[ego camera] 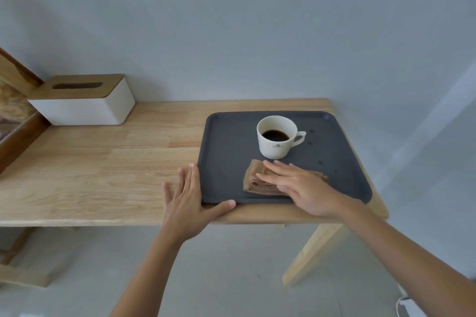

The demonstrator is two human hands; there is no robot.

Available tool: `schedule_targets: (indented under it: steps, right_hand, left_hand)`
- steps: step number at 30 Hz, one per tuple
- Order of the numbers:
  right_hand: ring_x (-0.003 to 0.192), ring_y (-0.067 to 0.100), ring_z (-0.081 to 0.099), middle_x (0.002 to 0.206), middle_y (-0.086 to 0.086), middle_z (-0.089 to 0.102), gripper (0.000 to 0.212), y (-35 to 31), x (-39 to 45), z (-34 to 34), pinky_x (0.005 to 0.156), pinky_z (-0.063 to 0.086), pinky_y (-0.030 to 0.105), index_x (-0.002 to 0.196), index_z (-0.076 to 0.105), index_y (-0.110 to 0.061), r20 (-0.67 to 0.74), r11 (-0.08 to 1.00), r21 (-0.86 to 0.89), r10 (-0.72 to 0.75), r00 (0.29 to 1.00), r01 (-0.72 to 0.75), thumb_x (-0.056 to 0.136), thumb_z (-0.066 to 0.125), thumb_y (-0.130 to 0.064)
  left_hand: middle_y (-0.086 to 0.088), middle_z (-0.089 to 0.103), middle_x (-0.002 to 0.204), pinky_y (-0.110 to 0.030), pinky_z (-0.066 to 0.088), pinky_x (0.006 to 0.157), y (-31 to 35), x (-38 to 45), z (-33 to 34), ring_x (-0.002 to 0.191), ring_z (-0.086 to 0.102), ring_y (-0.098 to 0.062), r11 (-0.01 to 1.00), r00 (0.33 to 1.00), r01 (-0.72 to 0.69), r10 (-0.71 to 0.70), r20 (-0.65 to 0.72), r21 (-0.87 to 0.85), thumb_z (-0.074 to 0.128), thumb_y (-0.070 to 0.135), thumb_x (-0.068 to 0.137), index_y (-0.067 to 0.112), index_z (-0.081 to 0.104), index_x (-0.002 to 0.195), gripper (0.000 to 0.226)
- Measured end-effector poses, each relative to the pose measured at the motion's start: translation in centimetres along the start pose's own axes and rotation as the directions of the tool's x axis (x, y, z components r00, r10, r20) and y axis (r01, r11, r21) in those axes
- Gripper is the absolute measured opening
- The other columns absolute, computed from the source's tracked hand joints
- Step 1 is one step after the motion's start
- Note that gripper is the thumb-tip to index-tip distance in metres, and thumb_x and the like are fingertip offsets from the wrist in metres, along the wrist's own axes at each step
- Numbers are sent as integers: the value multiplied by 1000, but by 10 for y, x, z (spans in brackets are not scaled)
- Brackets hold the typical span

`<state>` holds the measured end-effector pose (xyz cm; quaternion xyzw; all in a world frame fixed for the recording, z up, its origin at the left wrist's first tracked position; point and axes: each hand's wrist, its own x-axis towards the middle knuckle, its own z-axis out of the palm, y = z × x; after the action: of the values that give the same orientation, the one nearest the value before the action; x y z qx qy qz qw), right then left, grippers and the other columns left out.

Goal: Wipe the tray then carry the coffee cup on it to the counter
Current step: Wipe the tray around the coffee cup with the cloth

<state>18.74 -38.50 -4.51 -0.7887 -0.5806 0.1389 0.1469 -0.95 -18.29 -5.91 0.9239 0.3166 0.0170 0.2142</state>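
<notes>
A dark grey tray (226, 152) lies flat at the right end of a light wooden tabletop (103, 162), its near edge close to the tabletop's front edge. A white coffee cup (277, 143) stands upright on the tray, a little behind the middle, with its handle pointing right and dark coffee low inside. A few dark drops (311, 136) dot the tray to the right of the cup.

Just in front of the cup, a folded brown cloth (255, 180) lies on the tray. The right hand (301, 185) presses flat on top of it, fingers (270, 177) stretched out and slightly apart, pointing left; they grip nothing.

The left hand (184, 201) rests flat on the tabletop against the tray's near left corner, fingers straight and spread, with the thumb (221, 207) lying along the tray's front edge.

At the back left, a white tissue box (85, 108) with a wooden lid stands well apart from the tray, beside a framed picture (15, 116) leaning at the left edge.
</notes>
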Motion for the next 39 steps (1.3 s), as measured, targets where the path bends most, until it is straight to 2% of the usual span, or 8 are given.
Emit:
schedule_targets:
  steps: [8,12,19,24,32,34,36,39]
  right_hand:
    - [147,5,6,155,-19,9,52,34,-40,-10,122,11,36,144,25,-43,-88,987,40,157,984,-154,103,29,-12]
    - [150,14,7,159,-13,7,52,2,-10,3,120,6,29,148,25,-37,-91,996,-12,91,992,-93,102,31,-12]
    - [150,19,7,162,-4,10,51,-56,44,22,121,10,38,149,26,-32,-4,998,-40,-52,999,51,103,31,-12]
    - [149,11,7,161,-8,13,50,-24,13,8,121,7,32,149,28,-33,12,998,-2,-60,998,60,103,32,-13]
    - [147,0,3,158,-20,14,51,46,-51,-26,120,5,28,143,32,-44,55,995,58,83,995,-86,102,34,-14]
    - [145,-2,10,156,-18,24,49,47,-52,-33,119,10,27,138,41,-44,72,982,143,116,991,-125,100,41,-13]
    - [140,-1,28,146,-15,45,41,39,-46,-43,117,24,28,130,55,-39,-80,936,313,193,978,-159,97,50,-16]
    - [129,5,47,138,-8,55,36,25,-29,-54,106,39,21,133,55,-26,-386,833,538,377,842,-127,98,49,-19]
  left_hand:
    - [4,-11,163,-53,-11,118,1,-2,-2,148,-19,-18,1000,1000,-16,16,2,-4,32,93,61,16,-15,152,128]
    - [5,-13,163,-54,-11,118,-1,-2,-1,148,-19,-18,1000,1000,-23,23,4,12,25,95,60,17,-15,151,127]
    - [5,-8,163,-53,-7,119,-5,-1,2,149,-16,-16,999,999,-21,22,-24,28,22,95,59,18,-12,152,126]
    - [5,-2,164,-53,-6,119,-4,1,2,150,-13,-17,1000,999,-24,25,-27,19,29,92,62,18,-9,152,123]
    - [4,-5,164,-53,-9,118,-3,1,-1,149,-16,-17,1000,1000,-21,21,20,-6,30,91,64,19,-12,152,121]
    - [3,-11,163,-56,-11,116,-2,2,-4,148,-20,-18,1000,997,-6,6,83,-3,30,93,63,19,-15,151,124]
    - [-1,-22,161,-60,-15,113,3,7,-9,146,-26,-20,999,991,32,-33,128,8,29,94,60,18,-16,151,127]
    - [1,-23,160,-58,-18,110,34,25,-17,146,-25,-20,997,998,-26,22,-51,-72,30,86,73,18,-12,152,112]
